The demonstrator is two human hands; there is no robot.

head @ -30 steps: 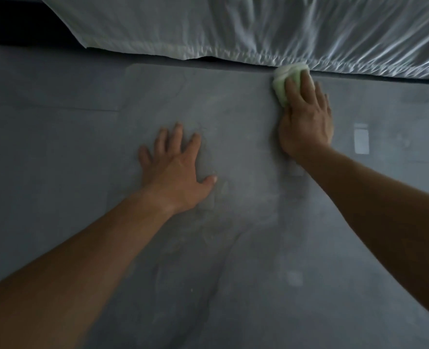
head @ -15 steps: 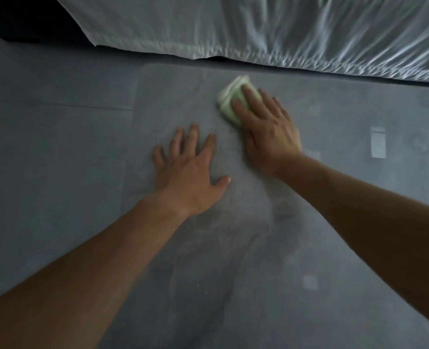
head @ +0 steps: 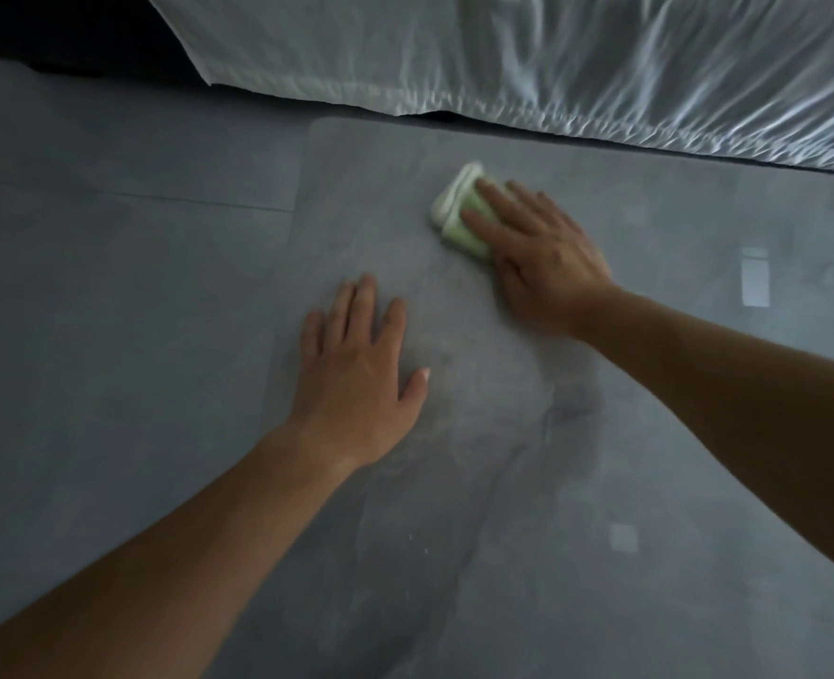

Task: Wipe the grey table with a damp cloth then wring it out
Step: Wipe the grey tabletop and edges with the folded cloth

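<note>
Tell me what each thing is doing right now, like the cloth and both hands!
green cloth: folded, lying flat on the table, partly under fingers.
right hand: fingers straight, pressing on the green cloth.
left hand: flat on the table, palm down, holding nothing.
grey table: streaky smears across its middle.
white sheet: wrinkled, lying along the table's far edge.

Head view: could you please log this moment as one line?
phase: wiping | right hand: presses green cloth on grey table | left hand: flat on table | wringing: not yet done
</note>
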